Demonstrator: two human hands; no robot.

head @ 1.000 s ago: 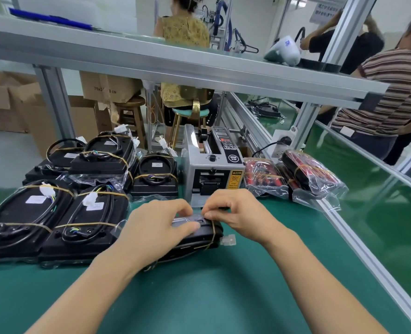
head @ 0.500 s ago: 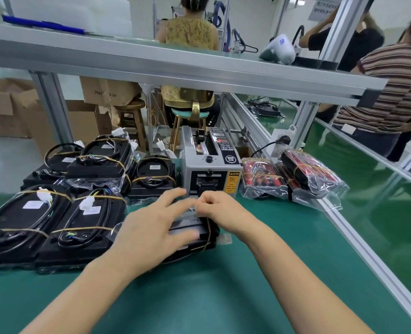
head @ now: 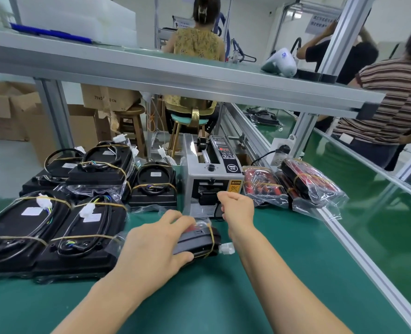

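Two hands out over the green bench (head: 320,261). Gripping the banded black box (head: 197,242) with the left hand (head: 151,247), fingers over its top, thumb on its near side, just before the tape dispenser (head: 211,174). Holding the right hand (head: 237,206) curled at the dispenser's slot; cannot tell whether pinching anything.
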